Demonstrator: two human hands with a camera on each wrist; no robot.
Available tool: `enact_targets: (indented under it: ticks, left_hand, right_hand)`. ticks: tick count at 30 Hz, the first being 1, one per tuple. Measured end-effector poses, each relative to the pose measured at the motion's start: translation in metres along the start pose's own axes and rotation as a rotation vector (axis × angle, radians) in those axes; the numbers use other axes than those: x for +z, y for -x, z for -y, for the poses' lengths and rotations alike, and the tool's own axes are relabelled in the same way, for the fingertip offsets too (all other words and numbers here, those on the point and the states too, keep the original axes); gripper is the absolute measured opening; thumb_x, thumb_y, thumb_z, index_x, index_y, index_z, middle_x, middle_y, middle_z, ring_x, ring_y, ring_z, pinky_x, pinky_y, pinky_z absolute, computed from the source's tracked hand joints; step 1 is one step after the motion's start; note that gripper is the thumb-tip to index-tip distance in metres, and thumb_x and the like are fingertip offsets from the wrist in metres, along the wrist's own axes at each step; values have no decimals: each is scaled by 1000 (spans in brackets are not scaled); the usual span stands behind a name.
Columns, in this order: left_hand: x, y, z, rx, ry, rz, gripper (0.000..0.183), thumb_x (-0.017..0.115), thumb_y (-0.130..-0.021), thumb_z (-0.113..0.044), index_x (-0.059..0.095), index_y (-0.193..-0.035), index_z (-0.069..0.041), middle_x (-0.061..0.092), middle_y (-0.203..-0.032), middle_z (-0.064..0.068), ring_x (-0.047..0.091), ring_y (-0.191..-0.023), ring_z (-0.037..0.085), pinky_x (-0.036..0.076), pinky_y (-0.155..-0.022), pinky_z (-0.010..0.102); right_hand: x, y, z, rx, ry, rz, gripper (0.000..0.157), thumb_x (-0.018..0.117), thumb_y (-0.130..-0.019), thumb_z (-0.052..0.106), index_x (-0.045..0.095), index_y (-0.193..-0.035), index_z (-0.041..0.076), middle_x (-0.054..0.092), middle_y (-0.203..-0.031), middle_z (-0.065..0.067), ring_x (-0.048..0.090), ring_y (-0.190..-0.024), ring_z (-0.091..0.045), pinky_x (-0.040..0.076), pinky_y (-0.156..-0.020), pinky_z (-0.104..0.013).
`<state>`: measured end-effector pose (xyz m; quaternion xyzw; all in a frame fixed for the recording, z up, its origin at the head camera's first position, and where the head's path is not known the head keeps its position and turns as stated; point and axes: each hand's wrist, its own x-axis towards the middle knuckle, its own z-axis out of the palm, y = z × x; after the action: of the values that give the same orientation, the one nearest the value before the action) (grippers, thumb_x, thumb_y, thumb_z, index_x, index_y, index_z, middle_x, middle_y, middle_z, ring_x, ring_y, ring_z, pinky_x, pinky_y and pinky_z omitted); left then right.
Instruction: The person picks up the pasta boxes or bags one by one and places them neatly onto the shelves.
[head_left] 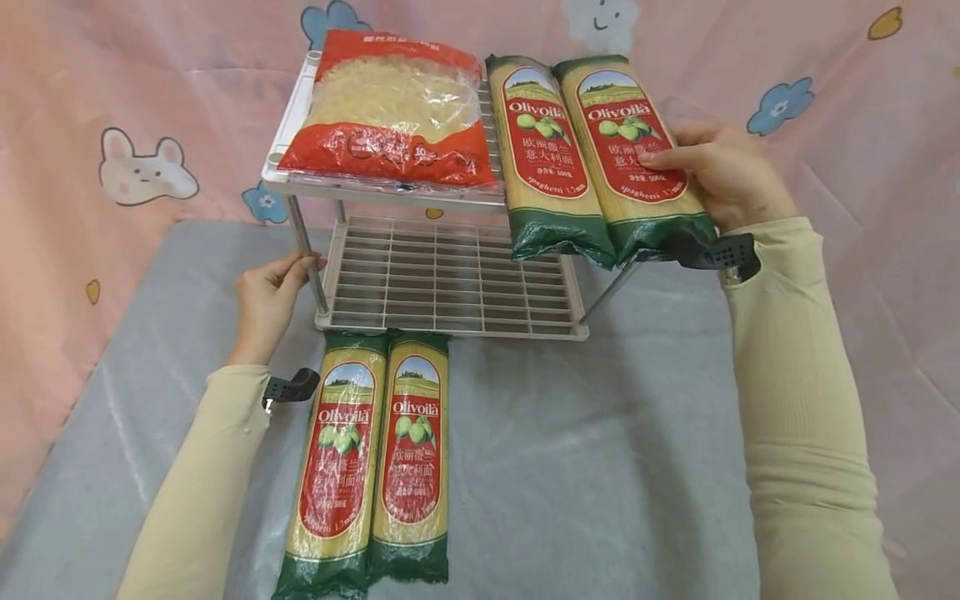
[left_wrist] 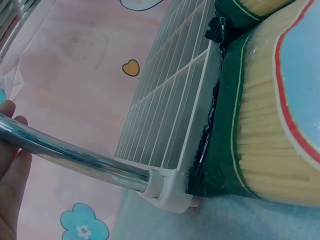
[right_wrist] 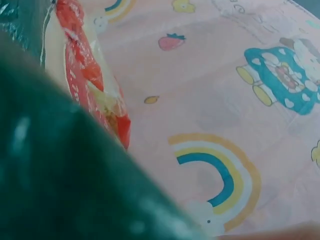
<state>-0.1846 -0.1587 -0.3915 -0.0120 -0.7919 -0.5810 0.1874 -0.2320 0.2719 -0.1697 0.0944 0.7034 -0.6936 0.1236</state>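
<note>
Green wrapper [right_wrist: 65,165], probably spaghetti [head_left: 622,171], rack [head_left: 495,332], gripping hands [head_left: 273,300] [head_left: 735,177]

Soft light, faint shadow on cloth [head_left: 540,467], blurry wrapper [right_wrist: 75,170] in right-wrist view

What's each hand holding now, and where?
Left hand: shiny metal front-left post of the white plastic rack, around mid-height. Right hand: rightmost green-ended, red-labelled spaghetti pack, by its right edge.

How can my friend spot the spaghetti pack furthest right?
Find the white rack. At its top, beside the red pasta bag, two spaghetti packs lie side by side. It's the rightmost pack, the only one with the right hand resting its thumb on the label.
</note>
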Motion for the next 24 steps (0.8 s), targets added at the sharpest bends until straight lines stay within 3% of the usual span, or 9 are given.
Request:
enact_targets:
  ticks: [7,13,18,21,24]
  left_hand:
    - [0,0,2,8,12,-9,30,56,-97,-17,65,-113,5,66,-107,21,65,-97,6,53,-87,22]
    - [1,0,4,8,-4,-12,30,56,-96,-19,66,-113,5,67,-107,20,65,-96,5,53,-87,22]
    - [2,-1,5,4,-16,-15,30,56,-96,-19,66,-113,4,67,-107,19,65,-97,6,53,-87,22]
    - [2,-1,3,6,-18,-14,30,56,-96,-19,66,-113,4,67,-106,19,65,-97,7,53,-87,22]
    - [1,-1,1,10,-11,-18,30,56,-96,-17,66,-112,6,67,-106,20,65,-97,6,53,-87,22]
  right_hand:
    - [-7,4,-3,-121,332,-36,39,76,-81,19,64,-116,7,51,-109,-5,58,-87,-16,57,-67,-19]
    - [-8,8,-5,-152,393,-74,56,75,-82,20,54,-130,1,54,-108,-3,55,-90,-15,55,-67,-15]
    - [-12,16,-7,-142,547,-125,65,73,-84,30,48,-138,3,48,-120,0,50,-97,-13,51,-70,-12]
    - [-16,22,-10,-186,585,-149,65,72,-85,29,47,-137,1,48,-122,0,45,-100,-11,49,-72,-11]
    - [-19,28,-15,-259,544,-144,58,72,-85,20,50,-134,-2,50,-120,-1,45,-101,-12,51,-72,-11]
